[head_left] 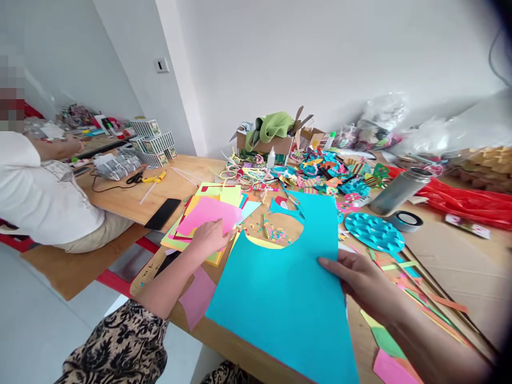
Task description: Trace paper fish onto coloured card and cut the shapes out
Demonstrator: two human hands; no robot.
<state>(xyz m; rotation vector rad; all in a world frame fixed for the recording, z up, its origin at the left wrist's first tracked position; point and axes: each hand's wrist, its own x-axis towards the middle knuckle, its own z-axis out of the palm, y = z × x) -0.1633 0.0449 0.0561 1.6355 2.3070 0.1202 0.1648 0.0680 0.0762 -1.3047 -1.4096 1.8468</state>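
Note:
My right hand (356, 274) pinches the right edge of a large blue paper sheet (276, 298), thumb on top. A round piece has been cut out of the sheet's upper edge, and its lower part reaches past the table's front edge. My left hand (210, 238) rests on a pink paper sheet (212, 212) at the top of a stack of coloured paper (228, 193), thumb and index finger apart. Below that wrist lies a pink paper scrap (199, 298). Tiny coloured paper bits (277, 233) show through the cut-out.
A black phone (162, 213) lies left of the stack. To the right are a metal flask (400, 191), a roll of tape (405, 221), a round blue dotted piece (375, 232) and thin sticks (444, 298). Paper cutouts (320, 165) are heaped behind. Another person (48, 197) sits left.

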